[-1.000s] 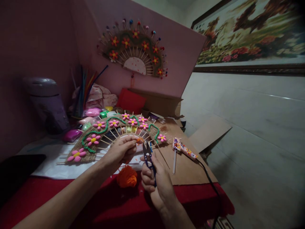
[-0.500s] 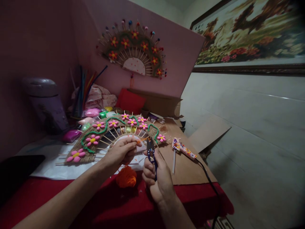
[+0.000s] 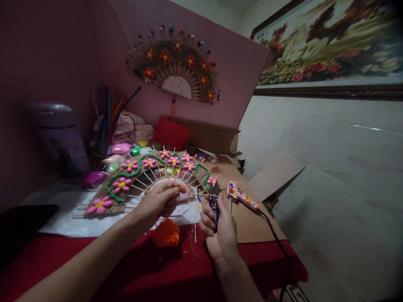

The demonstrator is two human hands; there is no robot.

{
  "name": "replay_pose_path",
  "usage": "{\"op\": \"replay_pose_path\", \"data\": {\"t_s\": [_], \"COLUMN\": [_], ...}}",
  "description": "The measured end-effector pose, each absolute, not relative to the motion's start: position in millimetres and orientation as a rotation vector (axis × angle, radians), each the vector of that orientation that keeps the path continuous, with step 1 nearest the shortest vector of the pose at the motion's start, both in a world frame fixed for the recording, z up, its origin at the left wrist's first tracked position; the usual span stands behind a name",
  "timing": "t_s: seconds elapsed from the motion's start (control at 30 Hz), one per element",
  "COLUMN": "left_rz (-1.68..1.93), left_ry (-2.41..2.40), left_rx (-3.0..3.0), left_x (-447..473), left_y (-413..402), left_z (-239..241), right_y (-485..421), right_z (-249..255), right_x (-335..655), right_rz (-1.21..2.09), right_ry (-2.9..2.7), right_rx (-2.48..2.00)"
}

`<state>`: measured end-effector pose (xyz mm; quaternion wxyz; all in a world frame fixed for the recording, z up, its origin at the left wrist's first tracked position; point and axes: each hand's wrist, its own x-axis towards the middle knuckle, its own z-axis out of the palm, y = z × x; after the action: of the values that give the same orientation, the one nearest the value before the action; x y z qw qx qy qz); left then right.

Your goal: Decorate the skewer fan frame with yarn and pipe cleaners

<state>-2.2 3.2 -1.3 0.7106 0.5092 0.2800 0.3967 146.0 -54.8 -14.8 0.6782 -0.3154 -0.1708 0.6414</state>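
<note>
My left hand point(image 3: 163, 199) pinches a piece of orange yarn point(image 3: 182, 189) in front of the fan's white centre. In my right hand point(image 3: 220, 228) is a pair of dark-blue-handled scissors point(image 3: 214, 201), held upright with the blades pointing away from me and apart from the yarn. Below my left hand lies an orange yarn ball point(image 3: 166, 233). Behind both hands stretches a half-round twine fan point(image 3: 141, 176) with thin sticks, pink clay flowers and a wavy green cord. One thin stick point(image 3: 195, 226) lies between my hands.
A flower-patterned glue gun point(image 3: 242, 196) with a black cord rests on cardboard point(image 3: 256, 228) to the right. Bags of coloured clay point(image 3: 122, 148) and a purple bottle point(image 3: 61, 138) stand at the left. A second fan point(image 3: 178, 67) hangs on the pink board behind.
My right hand has moved right with the scissors, away from the orange yarn. My left hand has stayed nearly in place, and a short yarn end now dangles from it.
</note>
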Motion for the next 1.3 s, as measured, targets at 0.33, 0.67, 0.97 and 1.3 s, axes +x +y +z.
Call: {"op": "replay_pose_path", "data": {"t_s": [0.33, 0.67, 0.97, 1.3], "left_rz": [0.895, 0.861, 0.846, 0.855], "left_ry": [0.606, 0.613, 0.607, 0.584], "left_rx": [1.122, 1.122, 1.125, 1.036], "left_x": [-4.4, -3.4, -3.6, -3.9], "left_y": [1.4, -0.5, -0.6, 0.1], "left_z": [-1.4, 1.9, 1.4, 3.8], "right_y": [-78.1, -71.4, -58.2, -72.7], "right_z": [-15.8, -19.8, -17.4, -13.8], "right_x": [124.7, 125.0, 136.6, 145.5], "right_rz": [1.688, 1.665, 1.562, 1.593], "right_ry": [-0.534, -0.506, -0.462, -0.519], "right_rx": [-0.847, -0.827, -0.759, -0.864]}}
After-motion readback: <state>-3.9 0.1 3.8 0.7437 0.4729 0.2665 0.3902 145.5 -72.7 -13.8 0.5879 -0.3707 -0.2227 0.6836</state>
